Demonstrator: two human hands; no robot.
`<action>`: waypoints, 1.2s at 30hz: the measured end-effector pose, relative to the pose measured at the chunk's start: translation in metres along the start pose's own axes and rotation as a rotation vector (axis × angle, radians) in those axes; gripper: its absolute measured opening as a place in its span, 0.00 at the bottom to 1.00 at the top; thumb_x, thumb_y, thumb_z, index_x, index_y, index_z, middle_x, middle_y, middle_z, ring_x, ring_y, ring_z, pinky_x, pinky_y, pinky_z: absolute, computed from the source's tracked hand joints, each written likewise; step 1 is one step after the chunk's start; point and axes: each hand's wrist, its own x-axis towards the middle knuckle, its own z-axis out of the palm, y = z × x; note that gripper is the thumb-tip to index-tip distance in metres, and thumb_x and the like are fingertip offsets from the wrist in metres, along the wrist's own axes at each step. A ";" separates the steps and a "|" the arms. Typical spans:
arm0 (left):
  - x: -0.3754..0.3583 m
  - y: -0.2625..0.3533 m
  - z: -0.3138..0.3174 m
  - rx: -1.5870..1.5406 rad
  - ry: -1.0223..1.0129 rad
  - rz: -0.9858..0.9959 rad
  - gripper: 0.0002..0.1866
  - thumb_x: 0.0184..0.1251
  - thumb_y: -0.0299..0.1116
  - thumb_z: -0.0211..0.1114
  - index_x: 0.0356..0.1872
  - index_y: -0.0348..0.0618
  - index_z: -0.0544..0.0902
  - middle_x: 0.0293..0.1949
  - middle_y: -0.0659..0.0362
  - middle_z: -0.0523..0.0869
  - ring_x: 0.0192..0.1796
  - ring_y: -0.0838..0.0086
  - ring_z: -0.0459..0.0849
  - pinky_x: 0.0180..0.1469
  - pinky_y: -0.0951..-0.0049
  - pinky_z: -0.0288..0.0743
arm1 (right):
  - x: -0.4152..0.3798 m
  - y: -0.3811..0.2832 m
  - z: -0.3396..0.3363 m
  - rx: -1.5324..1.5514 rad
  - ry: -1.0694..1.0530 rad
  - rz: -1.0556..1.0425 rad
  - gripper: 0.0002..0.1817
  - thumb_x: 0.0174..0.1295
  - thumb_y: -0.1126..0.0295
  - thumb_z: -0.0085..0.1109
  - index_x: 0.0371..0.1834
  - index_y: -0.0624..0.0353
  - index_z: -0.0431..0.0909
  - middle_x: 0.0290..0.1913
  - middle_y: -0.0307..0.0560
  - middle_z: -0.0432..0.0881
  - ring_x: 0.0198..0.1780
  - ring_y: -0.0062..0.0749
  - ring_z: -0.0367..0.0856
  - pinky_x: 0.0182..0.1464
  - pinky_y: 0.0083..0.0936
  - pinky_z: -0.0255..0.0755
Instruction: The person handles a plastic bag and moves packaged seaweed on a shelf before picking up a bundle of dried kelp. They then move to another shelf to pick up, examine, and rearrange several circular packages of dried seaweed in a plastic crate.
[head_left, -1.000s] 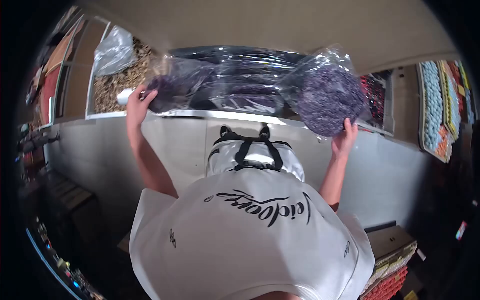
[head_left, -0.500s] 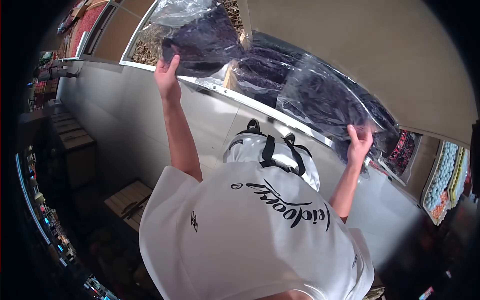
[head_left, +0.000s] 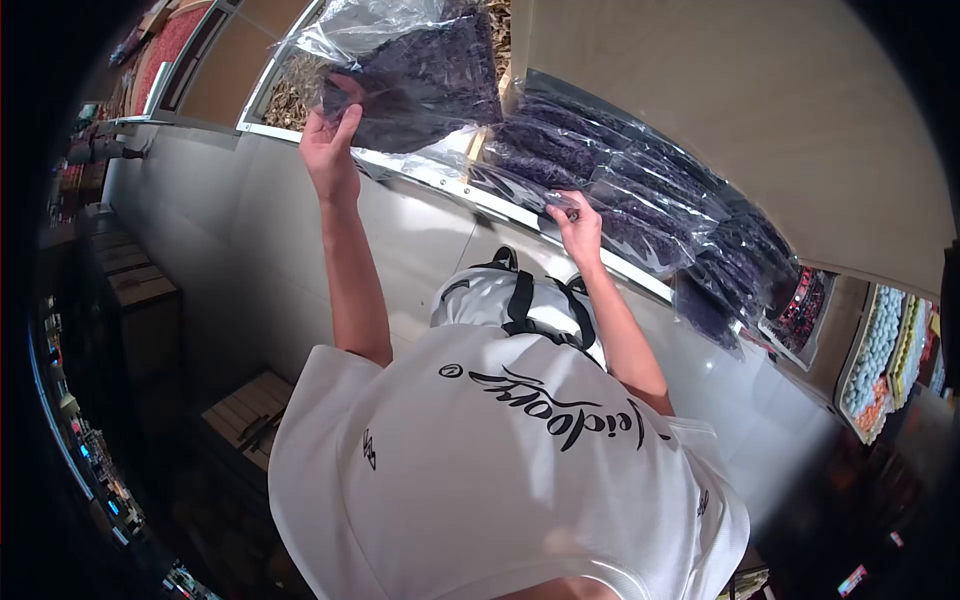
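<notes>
At the upper left, my left hand [head_left: 330, 150] grips the edge of a clear plastic bag [head_left: 425, 85] holding dark purple, crinkled contents. Thumb and fingers are closed on the film. My right hand [head_left: 580, 228] pinches the front edge of clear plastic at the middle of the display bin, its fingertips pressed together. More dark purple goods under clear plastic [head_left: 640, 180] stretch from there toward the right. What exactly the dark contents are, I cannot make out.
A white bin rim [head_left: 430, 180] runs along the front. Brown dried goods [head_left: 290, 95] lie at the left, past a wooden divider [head_left: 477, 145]. A beige panel [head_left: 700, 90] rises behind. Blue and yellow wrapped goods [head_left: 885, 340] stand at the right; wooden crates [head_left: 245, 410] sit lower left.
My right hand has moved left from the far right end of the plastic to the middle of the bin. My left hand keeps its grip, shifted slightly left.
</notes>
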 end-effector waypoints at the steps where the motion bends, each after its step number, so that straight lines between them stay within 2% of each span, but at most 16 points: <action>1: 0.001 -0.001 -0.001 -0.012 -0.016 -0.016 0.17 0.70 0.18 0.63 0.58 0.32 0.78 0.56 0.55 0.84 0.59 0.74 0.80 0.67 0.72 0.68 | 0.002 0.005 0.003 -0.035 0.003 0.036 0.15 0.57 0.75 0.73 0.47 0.62 0.83 0.36 0.43 0.88 0.36 0.24 0.84 0.44 0.25 0.76; 4: 0.005 -0.006 0.002 -0.037 -0.062 -0.054 0.16 0.69 0.18 0.64 0.57 0.33 0.79 0.54 0.57 0.85 0.57 0.75 0.81 0.64 0.74 0.69 | 0.003 0.004 -0.004 -0.283 -0.093 0.129 0.22 0.55 0.71 0.75 0.52 0.62 0.81 0.47 0.54 0.88 0.49 0.41 0.88 0.53 0.32 0.78; 7: 0.007 -0.007 0.009 -0.018 -0.097 -0.080 0.15 0.68 0.19 0.67 0.55 0.34 0.81 0.50 0.59 0.87 0.53 0.78 0.83 0.61 0.76 0.71 | -0.008 -0.035 -0.015 -0.136 0.057 0.036 0.23 0.54 0.69 0.76 0.52 0.61 0.81 0.49 0.55 0.88 0.55 0.45 0.86 0.57 0.35 0.77; 8: 0.008 -0.008 0.009 0.001 -0.114 -0.094 0.15 0.68 0.19 0.67 0.55 0.34 0.81 0.50 0.59 0.87 0.52 0.78 0.83 0.61 0.76 0.71 | -0.010 -0.035 -0.016 -0.058 0.112 -0.067 0.20 0.54 0.69 0.76 0.49 0.61 0.82 0.48 0.55 0.87 0.52 0.47 0.86 0.55 0.38 0.78; 11: 0.009 -0.010 0.016 0.027 -0.148 -0.128 0.16 0.67 0.19 0.68 0.55 0.33 0.82 0.51 0.58 0.87 0.51 0.77 0.84 0.59 0.76 0.73 | -0.011 -0.008 -0.013 -0.245 0.067 -0.159 0.18 0.53 0.69 0.75 0.46 0.59 0.83 0.44 0.54 0.87 0.48 0.51 0.86 0.52 0.40 0.78; 12: 0.010 -0.013 0.017 0.036 -0.164 -0.129 0.16 0.67 0.18 0.68 0.55 0.33 0.82 0.50 0.58 0.88 0.51 0.77 0.84 0.59 0.76 0.73 | -0.010 -0.010 -0.013 -0.335 0.046 -0.080 0.16 0.53 0.69 0.75 0.46 0.57 0.85 0.41 0.54 0.87 0.45 0.52 0.86 0.49 0.42 0.78; 15: 0.012 -0.014 0.026 0.078 -0.195 -0.136 0.17 0.66 0.19 0.69 0.55 0.32 0.82 0.49 0.57 0.88 0.50 0.77 0.84 0.58 0.76 0.74 | -0.007 -0.022 -0.020 -0.546 0.001 0.059 0.17 0.53 0.67 0.75 0.47 0.54 0.85 0.41 0.54 0.87 0.45 0.53 0.86 0.49 0.44 0.78; 19: 0.011 -0.009 0.038 0.150 -0.238 -0.175 0.17 0.67 0.19 0.69 0.56 0.33 0.81 0.50 0.57 0.88 0.52 0.76 0.84 0.60 0.76 0.72 | -0.008 -0.034 -0.030 -0.366 0.022 0.011 0.29 0.49 0.61 0.78 0.57 0.54 0.82 0.46 0.53 0.88 0.49 0.51 0.86 0.53 0.43 0.78; 20: 0.011 -0.007 0.042 0.195 -0.241 -0.159 0.16 0.66 0.20 0.70 0.54 0.34 0.82 0.48 0.57 0.88 0.49 0.78 0.83 0.58 0.77 0.72 | -0.013 -0.038 -0.037 -0.375 -0.007 0.012 0.33 0.49 0.59 0.79 0.60 0.55 0.80 0.49 0.53 0.87 0.53 0.49 0.85 0.55 0.41 0.78; 23: 0.016 -0.010 0.045 0.308 -0.367 -0.057 0.10 0.66 0.20 0.70 0.46 0.33 0.84 0.43 0.59 0.88 0.46 0.79 0.83 0.54 0.77 0.74 | -0.038 -0.053 -0.068 -0.362 0.170 -0.231 0.25 0.52 0.64 0.77 0.54 0.57 0.82 0.45 0.49 0.88 0.50 0.47 0.85 0.52 0.39 0.79; 24: 0.012 -0.001 0.060 0.308 -0.401 0.005 0.09 0.67 0.19 0.69 0.46 0.33 0.84 0.43 0.59 0.88 0.46 0.79 0.83 0.55 0.77 0.74 | -0.049 -0.055 -0.084 -0.361 0.198 -0.237 0.20 0.55 0.65 0.75 0.49 0.58 0.83 0.43 0.48 0.87 0.47 0.45 0.85 0.48 0.38 0.79; 27: 0.003 0.022 0.097 0.380 -0.467 0.020 0.10 0.63 0.18 0.72 0.45 0.32 0.85 0.41 0.61 0.87 0.44 0.80 0.81 0.52 0.78 0.72 | -0.092 -0.030 -0.133 -0.336 0.301 -0.073 0.11 0.59 0.68 0.70 0.42 0.58 0.85 0.35 0.47 0.88 0.40 0.43 0.86 0.42 0.36 0.79; 30: -0.010 0.048 0.142 0.379 -0.722 0.097 0.11 0.59 0.19 0.74 0.43 0.33 0.85 0.40 0.59 0.87 0.42 0.79 0.82 0.49 0.77 0.74 | -0.148 0.008 -0.187 -0.423 0.357 0.209 0.07 0.59 0.69 0.65 0.38 0.58 0.86 0.30 0.48 0.87 0.32 0.41 0.87 0.38 0.36 0.80; 32: -0.024 0.070 0.184 0.447 -0.895 0.197 0.13 0.56 0.19 0.75 0.42 0.34 0.85 0.39 0.57 0.87 0.40 0.75 0.83 0.47 0.76 0.75 | -0.179 0.012 -0.223 -0.505 0.183 0.439 0.07 0.58 0.67 0.65 0.36 0.57 0.86 0.30 0.49 0.88 0.33 0.43 0.88 0.39 0.36 0.80; 35: -0.063 0.088 0.256 0.490 -1.121 0.321 0.14 0.51 0.21 0.76 0.41 0.37 0.86 0.39 0.55 0.87 0.39 0.68 0.85 0.44 0.75 0.78 | -0.216 0.028 -0.253 -0.597 0.116 0.475 0.08 0.56 0.69 0.64 0.36 0.58 0.87 0.28 0.50 0.87 0.30 0.42 0.87 0.38 0.36 0.79; 36: -0.081 0.084 0.276 0.446 -1.174 0.357 0.13 0.52 0.23 0.76 0.40 0.37 0.85 0.39 0.57 0.87 0.39 0.67 0.85 0.43 0.73 0.79 | -0.220 0.023 -0.262 -0.531 0.084 0.564 0.08 0.57 0.67 0.64 0.37 0.55 0.88 0.33 0.51 0.89 0.37 0.47 0.89 0.45 0.40 0.81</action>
